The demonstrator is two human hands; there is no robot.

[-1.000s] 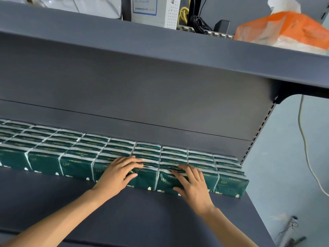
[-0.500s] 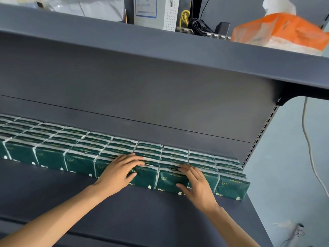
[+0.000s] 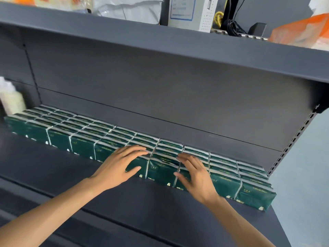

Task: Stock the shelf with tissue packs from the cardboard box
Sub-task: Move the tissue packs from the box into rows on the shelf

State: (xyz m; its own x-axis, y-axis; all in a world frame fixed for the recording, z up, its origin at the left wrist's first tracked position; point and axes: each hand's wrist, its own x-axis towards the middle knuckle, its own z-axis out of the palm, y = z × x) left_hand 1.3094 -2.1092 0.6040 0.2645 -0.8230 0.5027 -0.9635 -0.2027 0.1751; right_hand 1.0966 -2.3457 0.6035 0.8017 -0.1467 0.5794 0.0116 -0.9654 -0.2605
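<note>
Head view looks down on a dark grey shelf [image 3: 135, 202] where the tissue packs [image 3: 224, 182] stand in a block against the back panel [image 3: 160, 97]. Each pack is a small dark green wrapper with white folded seams at its ends and faint pale lettering on its top and front; the lettering is too small to read. The packs stand on edge, tight against one another, their broad green faces turned toward the front lip of the shelf. The block is several packs deep and its long axis runs along the shelf, from the far left corner to the right end near the slotted upright [image 3: 292, 138]. The front strip of the shelf is bare.

The left hand [image 3: 117, 168] lies palm down on the front row, fingers straight and spread over the tops, thumb against a front face, holding nothing. The right hand [image 3: 197, 173] rests just to its right in the same manner, fingers extended and relaxed across the pack tops, gripping nothing. One pack width shows between the hands.

On the upper shelf [image 3: 178, 45] stand a white device [image 3: 194, 13], black cables [image 3: 233, 24] and an orange bag [image 3: 302, 31].
</note>
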